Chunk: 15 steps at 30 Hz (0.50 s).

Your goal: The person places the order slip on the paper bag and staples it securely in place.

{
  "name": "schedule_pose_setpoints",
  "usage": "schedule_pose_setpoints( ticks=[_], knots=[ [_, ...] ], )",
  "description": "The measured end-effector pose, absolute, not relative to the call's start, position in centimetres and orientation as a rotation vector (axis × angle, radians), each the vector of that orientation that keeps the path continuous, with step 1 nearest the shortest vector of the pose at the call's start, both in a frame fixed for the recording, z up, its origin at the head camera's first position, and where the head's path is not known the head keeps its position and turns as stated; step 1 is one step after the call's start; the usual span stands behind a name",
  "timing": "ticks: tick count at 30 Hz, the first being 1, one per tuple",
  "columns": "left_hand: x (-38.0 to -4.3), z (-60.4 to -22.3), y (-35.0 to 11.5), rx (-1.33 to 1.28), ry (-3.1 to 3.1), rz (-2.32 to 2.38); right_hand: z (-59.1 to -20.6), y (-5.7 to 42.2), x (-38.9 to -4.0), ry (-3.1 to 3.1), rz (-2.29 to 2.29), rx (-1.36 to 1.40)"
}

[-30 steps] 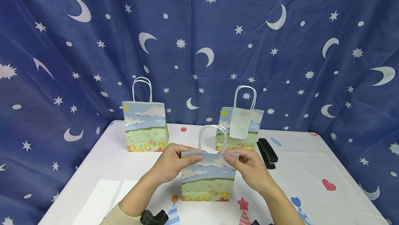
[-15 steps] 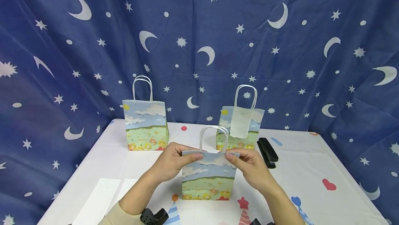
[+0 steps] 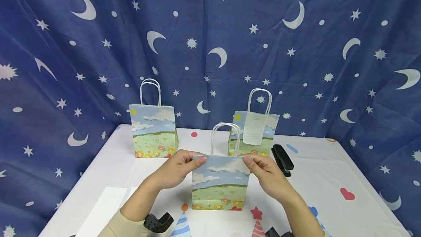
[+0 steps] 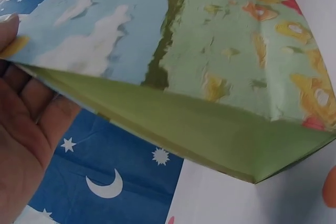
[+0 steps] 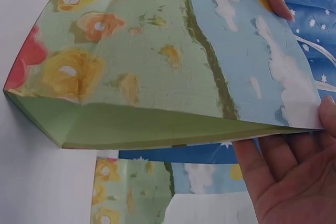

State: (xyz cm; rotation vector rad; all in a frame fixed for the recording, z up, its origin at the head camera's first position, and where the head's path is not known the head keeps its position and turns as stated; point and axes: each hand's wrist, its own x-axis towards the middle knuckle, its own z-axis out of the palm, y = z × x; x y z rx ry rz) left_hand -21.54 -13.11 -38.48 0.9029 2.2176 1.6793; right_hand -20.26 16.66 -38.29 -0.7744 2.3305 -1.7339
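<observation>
A paper gift bag with a painted meadow and sky stands upright at the middle of the table, its white twisted handles pointing up. My left hand pinches its top left corner, thumb on the front and fingers behind. At the top right corner my right hand pinches the rim in the same way. Both wrist views show the bag's green side panel, folded narrow towards the top and wider at the base. The bag's inside is hidden.
A matching bag stands at the back left. Another bag at the back right has a white paper slip on its front. Beside it lies a black stapler. White paper strips lie at the front left.
Both hands have slid outward along the rim, from near the handles to the top corners. The handles and rim stand slightly higher.
</observation>
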Motion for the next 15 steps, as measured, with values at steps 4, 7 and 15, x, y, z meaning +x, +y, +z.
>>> schedule_pose_setpoints(
  ticks=[4, 7, 15],
  knots=[
    [-21.50, -38.34, -13.35, 0.912, 2.206, 1.643, -38.33, 16.72, -20.28, 2.304, -1.740, -0.779],
    [-21.45, -38.21, -13.43, 0.913, 2.203, 1.622, -38.31, 16.77, -20.28, 2.321, -1.727, -0.759],
    [-21.37, -37.97, -13.60, 0.930, 2.235, 1.589, -38.15, 16.83, -20.21, 2.390, -1.681, -0.725]
  ],
)
